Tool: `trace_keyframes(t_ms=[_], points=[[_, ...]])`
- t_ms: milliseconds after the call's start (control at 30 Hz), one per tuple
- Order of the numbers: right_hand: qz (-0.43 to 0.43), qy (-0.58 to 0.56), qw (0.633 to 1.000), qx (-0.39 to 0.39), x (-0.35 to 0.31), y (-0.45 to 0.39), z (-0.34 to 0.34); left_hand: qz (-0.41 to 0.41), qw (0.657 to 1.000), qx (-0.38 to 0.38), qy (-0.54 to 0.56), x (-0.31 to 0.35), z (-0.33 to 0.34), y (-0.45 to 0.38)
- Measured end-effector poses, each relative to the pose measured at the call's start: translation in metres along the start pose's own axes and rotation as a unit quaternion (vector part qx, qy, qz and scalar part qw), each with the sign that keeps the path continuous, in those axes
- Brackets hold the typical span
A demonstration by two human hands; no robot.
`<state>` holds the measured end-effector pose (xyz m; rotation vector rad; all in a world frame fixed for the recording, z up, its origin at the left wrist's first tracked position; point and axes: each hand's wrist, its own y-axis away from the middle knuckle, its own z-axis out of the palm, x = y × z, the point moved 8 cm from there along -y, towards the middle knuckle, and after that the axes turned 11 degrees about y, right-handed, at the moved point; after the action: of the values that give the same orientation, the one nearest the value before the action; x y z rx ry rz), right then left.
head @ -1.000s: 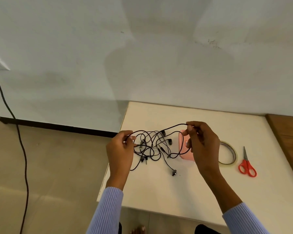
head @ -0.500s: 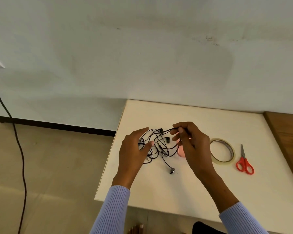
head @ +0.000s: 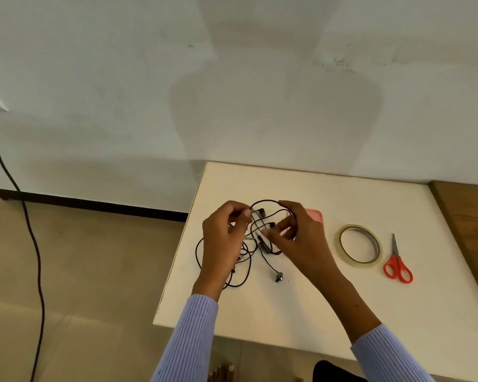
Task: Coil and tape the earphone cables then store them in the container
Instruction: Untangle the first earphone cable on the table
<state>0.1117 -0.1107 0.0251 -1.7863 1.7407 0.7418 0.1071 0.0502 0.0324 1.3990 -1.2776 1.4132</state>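
Note:
A tangle of black earphone cables [head: 255, 250] lies near the left edge of the white table [head: 301, 312]. My left hand [head: 224, 238] pinches a strand at the top of the tangle. My right hand [head: 298, 238] has a cable loop running over its curled fingers. One earbud [head: 278, 277] trails loose toward me. A pink container [head: 316, 215] is mostly hidden behind my right hand. A roll of clear tape [head: 359, 245] lies flat to the right of it.
Red-handled scissors [head: 397, 261] lie right of the tape. A wooden surface [head: 469, 224] adjoins the table's right side. The wall stands just behind the table. On the floor at the left, a black power cord [head: 31, 232] hangs down.
My hands went from holding a strand stretched wide to close together over the tangle. The cable now loops around my right fingers, and a strand hangs past the table's left edge.

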Motion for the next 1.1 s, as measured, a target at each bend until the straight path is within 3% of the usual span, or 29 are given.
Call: trace_keyframes(t_ms=[100,167,233,333,433,500,667,767,867,967,1033,1100], points=[[0.001,-0.014,0.999,-0.032,-0.010,-0.006,0.013,-0.034,0.990,-0.080,0.113,0.012,0.017,0.002],[0.031,-0.081,0.996,-0.032,-0.011,-0.011,0.016,-0.022,0.986,-0.115,0.121,0.019,0.026,0.004],[0.066,-0.158,0.985,-0.032,-0.010,-0.015,0.015,0.034,0.993,-0.068,0.096,0.028,0.020,0.004],[0.053,-0.243,0.969,-0.009,-0.021,-0.019,0.001,0.103,0.993,0.051,-0.003,0.033,-0.002,0.004],[0.002,-0.302,0.953,-0.001,-0.036,-0.018,-0.012,0.009,0.998,-0.048,-0.048,0.004,0.010,-0.001],[-0.042,-0.352,0.935,-0.023,-0.052,-0.014,-0.018,-0.008,0.993,-0.090,-0.081,-0.006,0.021,0.000],[-0.072,-0.446,0.889,-0.075,-0.069,-0.002,-0.029,0.009,0.999,0.000,-0.040,-0.004,0.016,-0.008],[-0.029,-0.427,0.903,-0.032,-0.051,-0.002,-0.036,-0.015,0.999,0.037,0.002,-0.006,0.004,-0.013],[0.016,-0.332,0.943,0.015,-0.028,-0.002,-0.042,-0.022,0.999,0.035,-0.005,0.006,-0.005,-0.017],[0.022,-0.145,0.989,0.000,-0.016,-0.004,-0.041,0.011,0.999,-0.007,-0.030,0.034,-0.002,-0.029],[0.005,-0.026,0.999,-0.031,-0.019,-0.007,-0.039,0.037,0.998,-0.034,-0.038,0.061,0.004,-0.038],[-0.002,-0.010,0.998,-0.068,-0.030,-0.008,-0.034,0.067,0.995,-0.063,-0.039,0.090,0.010,-0.044]])
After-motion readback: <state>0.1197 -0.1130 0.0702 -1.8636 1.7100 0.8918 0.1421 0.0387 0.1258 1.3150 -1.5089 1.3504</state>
